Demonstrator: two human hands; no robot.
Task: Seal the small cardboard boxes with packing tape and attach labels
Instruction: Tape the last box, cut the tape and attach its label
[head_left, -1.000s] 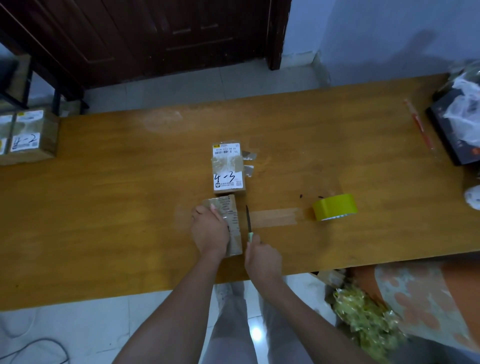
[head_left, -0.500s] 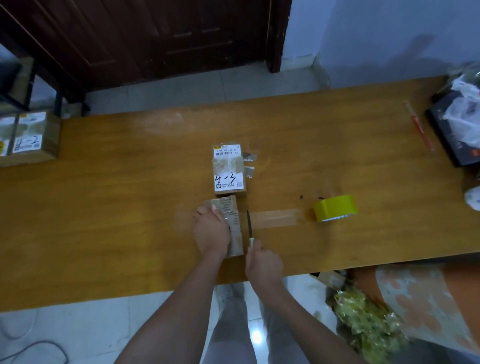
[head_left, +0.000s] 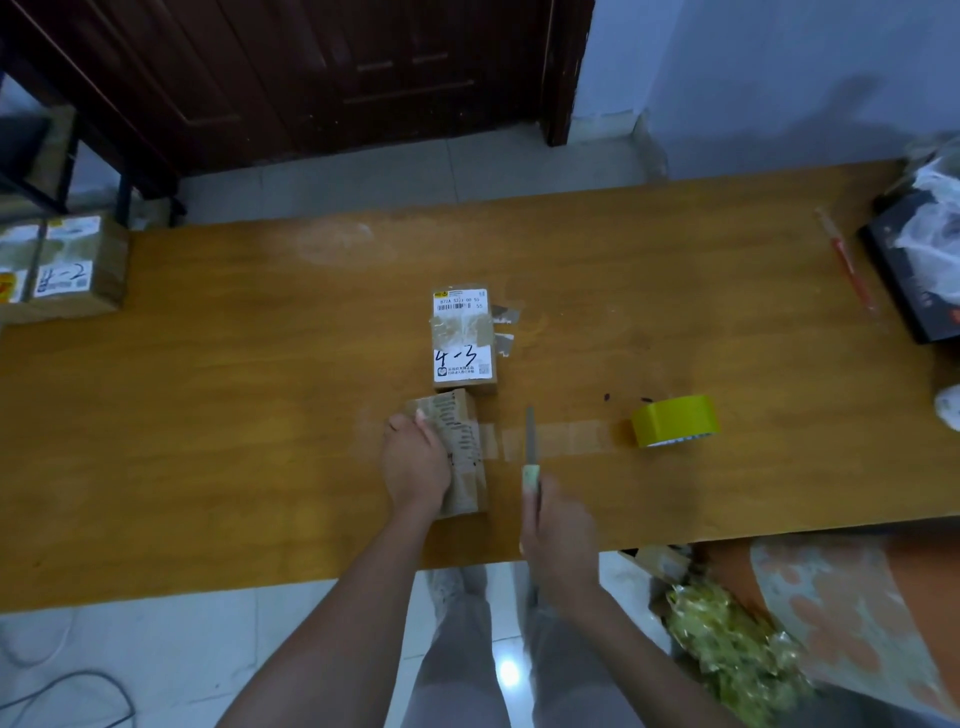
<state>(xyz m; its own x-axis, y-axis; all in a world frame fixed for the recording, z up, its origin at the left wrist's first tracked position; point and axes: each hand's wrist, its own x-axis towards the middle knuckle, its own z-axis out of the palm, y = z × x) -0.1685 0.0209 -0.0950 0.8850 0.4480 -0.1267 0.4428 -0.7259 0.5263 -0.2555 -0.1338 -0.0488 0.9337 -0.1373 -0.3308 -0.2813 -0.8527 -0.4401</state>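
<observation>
Cutting tape at box, centre frame.
I noted left hand (head_left: 415, 462) pressed on the small box (head_left: 462, 457); right hand (head_left: 558, 525) gripped knife (head_left: 530, 441) over tape strip (head_left: 566, 439) leading to roll (head_left: 675, 421). Box judged light, stiff; hold flat by top.

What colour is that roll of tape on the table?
The tape roll is yellow-green, seen clearly in the head view.
</observation>
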